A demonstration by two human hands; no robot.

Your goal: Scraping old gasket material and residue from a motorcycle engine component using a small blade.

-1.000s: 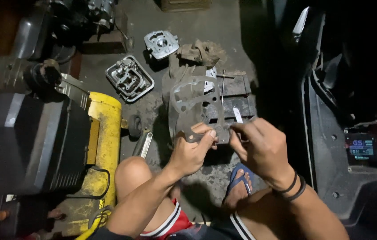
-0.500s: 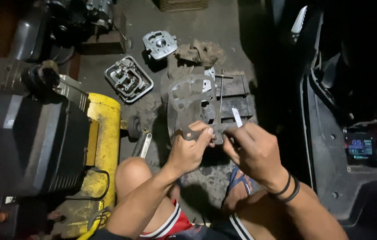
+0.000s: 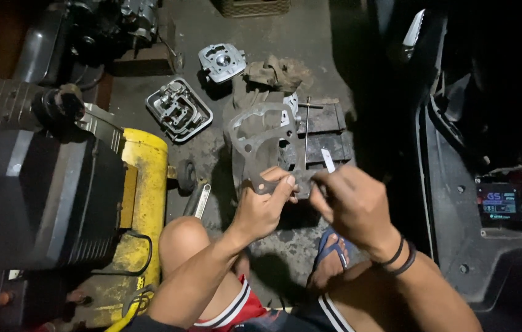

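Item under work: a thin grey gasket (image 3: 255, 138), flat, with one large round opening and several small holes along its border. It is held up above the concrete floor (image 3: 310, 55), just ahead of the person's knees, and rises toward 12 o'clock from the hands.

Left hand (image 3: 264, 209): closed in a pinch on the gasket's lower edge, thumb on top, fingers curled beneath. Right hand (image 3: 353, 206): fingers closed round a narrow pale blade (image 3: 328, 161), whose tip pokes out toward 12 o'clock; the hand sits just beside the gasket's lower right corner, but contact between blade and sheet cannot be confirmed.

Handling assessment: the sheet looks very light and limp rather than stiff. The narrow webs between holes appear liable to tear or crease, so it is best gripped on the broader border, as at present, and supported flat.

Surroundings: behind the gasket at 12 o'clock, a dark metal block (image 3: 325, 132) with an upright rod. At 11 o'clock, an engine cover (image 3: 178, 110) and a cylinder part (image 3: 221, 60). At 9 o'clock, a yellow compressor tank (image 3: 144, 203) and a wrench (image 3: 199, 200).
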